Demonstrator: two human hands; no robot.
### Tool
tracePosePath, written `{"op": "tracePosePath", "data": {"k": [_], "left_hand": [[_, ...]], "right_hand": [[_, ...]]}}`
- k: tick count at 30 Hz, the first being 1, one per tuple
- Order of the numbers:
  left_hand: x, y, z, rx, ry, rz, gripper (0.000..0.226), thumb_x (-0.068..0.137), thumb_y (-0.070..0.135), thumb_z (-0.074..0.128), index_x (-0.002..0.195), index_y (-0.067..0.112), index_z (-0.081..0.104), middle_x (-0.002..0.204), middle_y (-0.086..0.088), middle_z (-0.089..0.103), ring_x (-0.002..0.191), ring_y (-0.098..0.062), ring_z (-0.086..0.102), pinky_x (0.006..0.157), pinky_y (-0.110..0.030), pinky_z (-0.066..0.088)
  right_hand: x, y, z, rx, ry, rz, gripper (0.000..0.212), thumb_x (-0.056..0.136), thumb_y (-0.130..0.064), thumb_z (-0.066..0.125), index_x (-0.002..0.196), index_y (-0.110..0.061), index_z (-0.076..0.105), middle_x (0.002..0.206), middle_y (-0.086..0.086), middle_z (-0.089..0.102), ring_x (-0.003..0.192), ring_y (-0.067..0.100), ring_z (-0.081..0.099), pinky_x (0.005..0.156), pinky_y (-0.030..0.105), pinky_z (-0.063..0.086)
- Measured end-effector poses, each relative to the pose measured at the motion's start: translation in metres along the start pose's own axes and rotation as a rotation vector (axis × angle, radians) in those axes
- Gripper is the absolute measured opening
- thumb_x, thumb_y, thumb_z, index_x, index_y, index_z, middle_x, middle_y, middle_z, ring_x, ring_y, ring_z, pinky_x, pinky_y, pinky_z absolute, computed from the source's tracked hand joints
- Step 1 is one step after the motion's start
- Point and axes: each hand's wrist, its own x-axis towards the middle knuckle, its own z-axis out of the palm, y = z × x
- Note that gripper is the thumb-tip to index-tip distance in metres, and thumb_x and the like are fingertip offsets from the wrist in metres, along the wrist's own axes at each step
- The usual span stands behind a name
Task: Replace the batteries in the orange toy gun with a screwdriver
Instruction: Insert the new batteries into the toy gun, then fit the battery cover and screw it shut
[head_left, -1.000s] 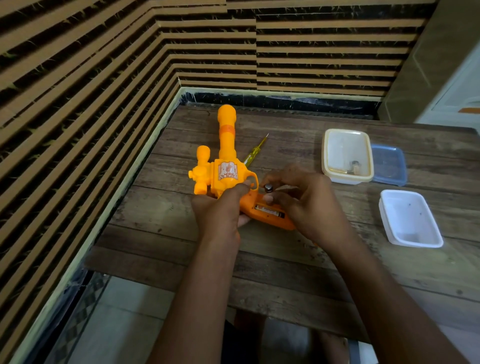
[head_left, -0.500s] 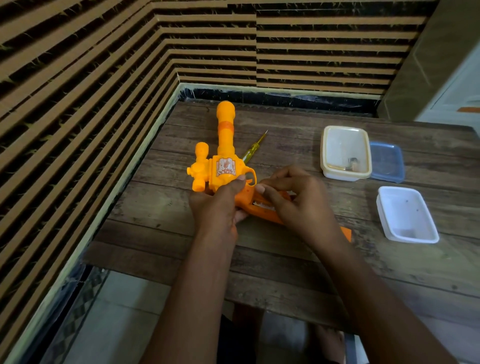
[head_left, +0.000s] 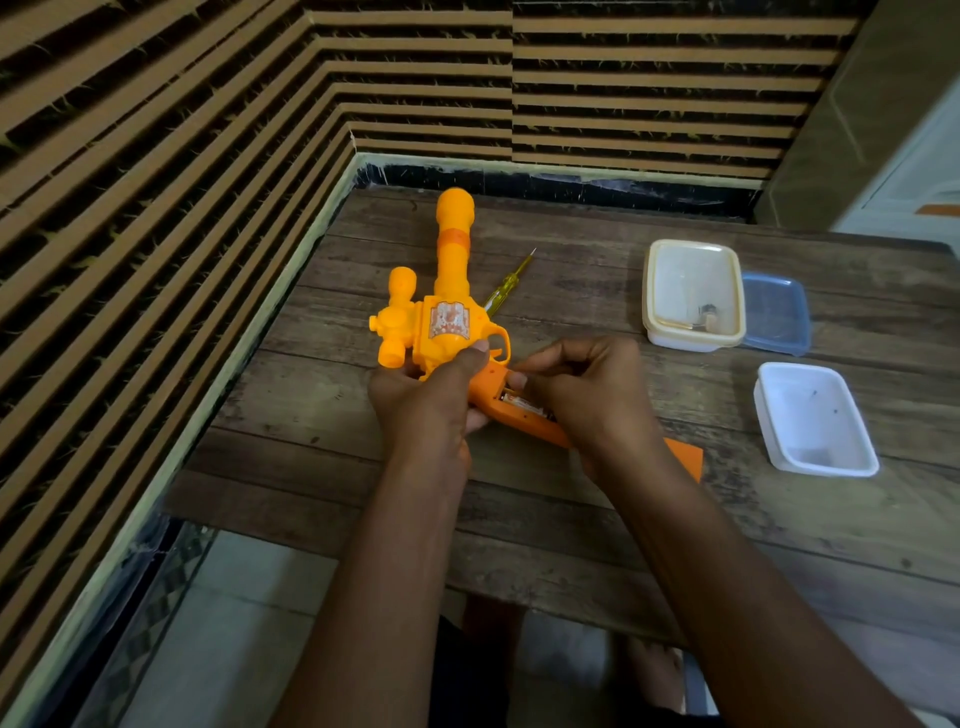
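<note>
The orange toy gun (head_left: 449, 322) lies on the wooden table (head_left: 597, 509), barrel pointing away from me. My left hand (head_left: 421, 400) grips it at the body and grip. The battery compartment in the grip is uncovered, and a battery (head_left: 522, 402) shows inside it. My right hand (head_left: 587, 395) has its fingertips pressed on that battery at the compartment's upper end. An orange flat piece (head_left: 685, 457), likely the compartment cover, lies under my right wrist. A yellow-handled screwdriver (head_left: 506, 286) rests on the table right of the barrel, untouched.
A cream container (head_left: 693, 293) holding a small object stands at the right, with a blue lid (head_left: 776, 312) beside it. A white tub (head_left: 815, 418) sits nearer. A slatted wall borders the table on the left and back.
One second ago my right hand held a battery above the grip. It has since lowered the battery into the compartment and its fingers now press on it. The left hand kept hold of the gun.
</note>
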Motion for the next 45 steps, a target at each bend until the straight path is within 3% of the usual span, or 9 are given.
{"op": "tracePosePath", "data": {"k": [7, 12, 17, 22, 26, 28, 36, 42, 45], "left_hand": [[0.0, 0.002, 0.002, -0.009, 0.002, -0.035, 0.055, 0.076, 0.005, 0.089, 0.125, 0.013, 0.067, 0.116, -0.01, 0.075, 0.101, -0.034, 0.075, 0.058, -0.044, 0.064], [-0.002, 0.001, 0.003, -0.006, 0.002, -0.066, 0.057, 0.076, 0.002, 0.088, 0.126, 0.014, 0.065, 0.119, -0.011, 0.074, 0.099, -0.034, 0.075, 0.052, -0.043, 0.063], [-0.007, 0.002, 0.006, 0.0, 0.021, -0.072, 0.056, 0.076, 0.001, 0.088, 0.125, 0.013, 0.063, 0.119, -0.012, 0.073, 0.099, -0.034, 0.075, 0.05, -0.042, 0.063], [-0.009, 0.001, 0.008, 0.019, 0.029, -0.069, 0.045, 0.077, 0.001, 0.087, 0.111, 0.017, 0.062, 0.118, -0.011, 0.072, 0.1, -0.034, 0.074, 0.046, -0.039, 0.061], [-0.008, 0.001, 0.008, 0.022, 0.028, -0.071, 0.049, 0.076, 0.003, 0.088, 0.116, 0.018, 0.064, 0.118, -0.01, 0.072, 0.099, -0.033, 0.074, 0.048, -0.039, 0.061], [-0.008, 0.001, 0.009, 0.018, 0.022, -0.065, 0.048, 0.076, 0.003, 0.088, 0.116, 0.018, 0.065, 0.112, -0.009, 0.073, 0.095, -0.031, 0.074, 0.048, -0.039, 0.061], [-0.003, -0.003, 0.008, -0.028, -0.006, -0.122, 0.037, 0.078, 0.002, 0.085, 0.093, 0.027, 0.062, 0.096, -0.004, 0.071, 0.093, -0.031, 0.072, 0.075, -0.054, 0.063], [0.0, -0.004, 0.006, 0.001, -0.039, -0.159, 0.037, 0.077, 0.004, 0.087, 0.097, 0.025, 0.063, 0.097, -0.005, 0.072, 0.086, -0.029, 0.074, 0.057, -0.043, 0.061], [-0.001, -0.005, 0.006, 0.002, -0.037, -0.152, 0.037, 0.077, 0.005, 0.086, 0.101, 0.024, 0.065, 0.101, -0.007, 0.074, 0.086, -0.029, 0.075, 0.055, -0.041, 0.062]], "right_hand": [[-0.008, -0.011, -0.013, 0.117, -0.066, -0.04, 0.025, 0.088, 0.003, 0.074, 0.084, -0.021, 0.078, 0.078, -0.003, 0.079, 0.075, 0.005, 0.073, 0.07, 0.023, 0.06], [-0.013, -0.016, -0.046, -0.32, -0.055, -0.2, 0.026, 0.093, 0.002, 0.068, 0.099, -0.02, 0.08, 0.088, -0.015, 0.072, 0.085, -0.004, 0.067, 0.075, 0.006, 0.049], [-0.026, -0.022, -0.087, -0.711, -0.108, -0.204, 0.026, 0.084, 0.006, 0.068, 0.086, -0.018, 0.077, 0.097, -0.001, 0.076, 0.099, 0.017, 0.068, 0.09, 0.033, 0.055], [-0.034, -0.022, -0.103, -0.977, -0.288, -0.034, 0.034, 0.073, -0.016, 0.089, 0.097, -0.032, 0.073, 0.105, -0.003, 0.068, 0.102, 0.016, 0.065, 0.081, 0.026, 0.048], [-0.035, -0.02, -0.1, -1.1, -0.339, 0.021, 0.048, 0.076, -0.013, 0.087, 0.116, -0.03, 0.068, 0.115, 0.002, 0.067, 0.11, 0.024, 0.064, 0.093, 0.035, 0.056], [-0.034, -0.018, -0.102, -1.089, -0.29, 0.017, 0.053, 0.076, -0.014, 0.086, 0.123, -0.029, 0.065, 0.119, 0.003, 0.067, 0.11, 0.023, 0.065, 0.093, 0.033, 0.056], [-0.029, -0.014, -0.102, -1.018, -0.232, -0.064, 0.039, 0.073, -0.01, 0.084, 0.102, -0.032, 0.073, 0.103, 0.0, 0.067, 0.096, 0.019, 0.063, 0.077, 0.026, 0.049], [-0.026, -0.019, -0.1, -0.844, -0.148, -0.195, 0.028, 0.078, 0.003, 0.075, 0.085, -0.023, 0.08, 0.088, 0.001, 0.069, 0.074, 0.014, 0.064, 0.058, 0.012, 0.042], [-0.026, -0.02, -0.092, -0.71, -0.082, -0.252, 0.031, 0.08, 0.005, 0.078, 0.099, -0.019, 0.079, 0.093, -0.004, 0.072, 0.068, 0.001, 0.062, 0.06, 0.008, 0.044]]}}
